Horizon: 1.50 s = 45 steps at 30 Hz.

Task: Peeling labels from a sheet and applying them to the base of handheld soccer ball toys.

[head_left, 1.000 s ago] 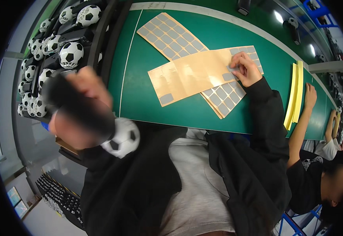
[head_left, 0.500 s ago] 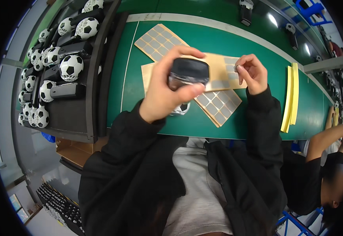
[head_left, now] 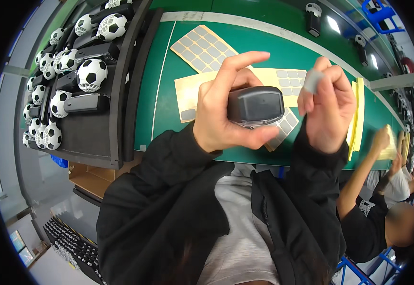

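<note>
My left hand grips a black plastic device by its sides, its smooth rounded end turned up toward me; the lower part of the device is hidden. In my right hand, a small grey rounded-square sticker is pinched between thumb and fingers, a little to the right of the device and apart from it. Behind and below both hands lie sticker sheets: one full of grey squares at the far left, a partly used one across the middle, and another partly covered by the device.
A black rack on the left holds several black devices with football-patterned balls. Yellow strips lie at the right of the green table. Beyond them a co-worker's arm reaches over the table. A cardboard box sits below the rack.
My right hand has lifted off the middle sheet with the sticker, moving right and nearer. My left hand has moved right with the device. A co-worker's arm has shifted at the right.
</note>
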### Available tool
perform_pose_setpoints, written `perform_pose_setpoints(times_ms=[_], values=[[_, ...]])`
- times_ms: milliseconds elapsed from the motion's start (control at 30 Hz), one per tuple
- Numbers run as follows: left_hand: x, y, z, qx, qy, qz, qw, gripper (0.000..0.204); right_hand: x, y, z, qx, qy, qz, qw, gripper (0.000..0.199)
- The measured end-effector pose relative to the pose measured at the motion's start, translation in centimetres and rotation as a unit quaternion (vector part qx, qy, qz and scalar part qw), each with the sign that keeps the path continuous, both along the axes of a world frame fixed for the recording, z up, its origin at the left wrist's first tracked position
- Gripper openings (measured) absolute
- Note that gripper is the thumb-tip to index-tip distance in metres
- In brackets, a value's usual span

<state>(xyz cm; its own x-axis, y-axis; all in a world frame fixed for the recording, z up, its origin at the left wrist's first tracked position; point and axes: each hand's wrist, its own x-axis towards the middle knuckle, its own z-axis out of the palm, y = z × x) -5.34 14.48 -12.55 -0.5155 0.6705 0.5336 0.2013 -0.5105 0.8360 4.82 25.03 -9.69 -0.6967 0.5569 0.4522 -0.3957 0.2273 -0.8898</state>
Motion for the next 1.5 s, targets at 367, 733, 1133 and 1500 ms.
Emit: perform_pose_setpoints(times_ms=[367, 733, 1133, 1500], values=[[-1.0, 0.7, -0.8, 0.092, 0.209, 0.097, 0.969, 0.044, 0.8, -2.6, 2.7, -0.027, -0.101, 0.090, 0.990, 0.009], [-0.7, 0.9, -1.1, 0.101, 0.199, 0.115, 0.968, 0.043, 0.9, -2.9, 2.3, -0.019, -0.091, 0.076, 0.993, 0.009], [-0.8, 1.0, -1.2, 0.099, 0.197, 0.109, 0.969, 0.044, 0.7, -2.8, 2.1, -0.016, -0.085, 0.075, 0.993, 0.009], [-0.7, 0.9, -1.1, 0.094, 0.201, 0.115, 0.968, 0.045, 0.6, -3.0, 2.0, -0.012, -0.078, 0.065, 0.995, 0.010]])
